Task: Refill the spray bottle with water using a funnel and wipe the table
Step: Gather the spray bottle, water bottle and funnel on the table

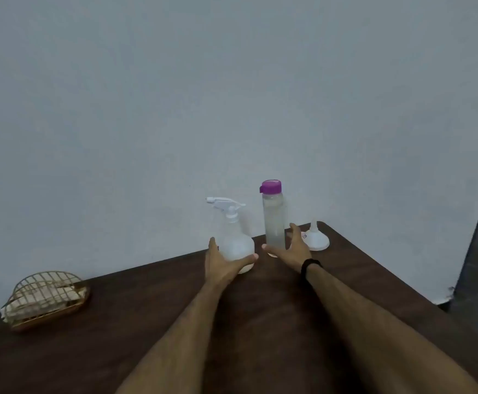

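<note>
A dark brown wooden table (152, 314) runs up to a plain pale grey wall (175, 95). Near its far edge stands a white translucent plastic spray bottle (235, 240) with a white trigger head whose nozzle points left. Just to its right, a short gap apart, stands a tall clear plastic water bottle (274, 226) closed with a purple cap, upright and holding cloudy-looking water. Farther right, near the table's far right corner, a white plastic funnel (316, 239) sits upside down, wide mouth on the table and spout pointing up.

The left hand (221, 265) cups the round lower body of the spray bottle: its thumb curves across the near side at the base, and its fingers reach up along the bottle's left side, spread apart from the thumb. The right hand (293, 250) is at the foot of the water bottle with fingers straight and spread wide, the thumb to the bottle's left and the other fingers to its right; whether they touch the bottle cannot be told. A black band (311, 267) circles the right wrist.

At the left of the table, well apart from the bottles, stands a gold wire napkin holder (47, 298) with pale napkins inside.
</note>
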A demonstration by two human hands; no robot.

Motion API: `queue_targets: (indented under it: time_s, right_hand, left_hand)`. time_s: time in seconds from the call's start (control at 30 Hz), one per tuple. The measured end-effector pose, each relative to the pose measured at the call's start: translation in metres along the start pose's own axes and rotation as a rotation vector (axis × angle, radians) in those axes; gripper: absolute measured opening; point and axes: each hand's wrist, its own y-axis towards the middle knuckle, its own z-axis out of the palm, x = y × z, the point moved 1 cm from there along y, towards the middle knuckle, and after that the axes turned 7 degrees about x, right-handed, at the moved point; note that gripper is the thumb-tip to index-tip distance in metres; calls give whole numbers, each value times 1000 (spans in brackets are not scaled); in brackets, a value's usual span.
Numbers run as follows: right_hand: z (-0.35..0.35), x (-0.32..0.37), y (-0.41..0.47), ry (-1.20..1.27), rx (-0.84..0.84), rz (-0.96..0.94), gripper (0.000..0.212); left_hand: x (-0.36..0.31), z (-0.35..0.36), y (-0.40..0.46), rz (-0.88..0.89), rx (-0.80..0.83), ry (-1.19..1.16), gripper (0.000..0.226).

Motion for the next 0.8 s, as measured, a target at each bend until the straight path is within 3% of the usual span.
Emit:
queue_targets:
  time_s: [0.2,0.8]
  right_hand:
    - [12,-8,15,-2,-57,-30,66]
    - [59,13,-136,-125,-14,-51,58]
  left_hand:
    - [10,12,19,43,-36,-30,100]
    - [70,-92,-149,75,-166,96,90]
